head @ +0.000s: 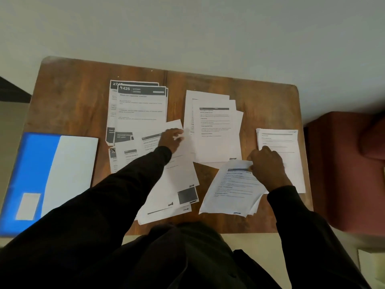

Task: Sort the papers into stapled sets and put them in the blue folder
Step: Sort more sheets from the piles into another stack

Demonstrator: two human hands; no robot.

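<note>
Printed papers lie in several groups on the wooden table [73, 101]. A dark-headed stack [139, 109] sits at the back left and a fanned white stack [216, 130] at the back middle. My left hand [171, 138] reaches over a loose overlapping pile [177, 184], its fingers on the upper corner of the top sheet. My right hand [267, 165] pinches the top edge of a thin set of sheets [231, 188], lifted and bent. A single page [281, 142] lies at the right. The blue folder [31, 174] lies open at the left with a white sheet [73, 170] inside.
A dark red upholstered seat [350, 167] stands close to the table's right edge. A pale wall runs behind the table. The folder overhangs the table's left front corner. My dark-clothed body fills the near edge.
</note>
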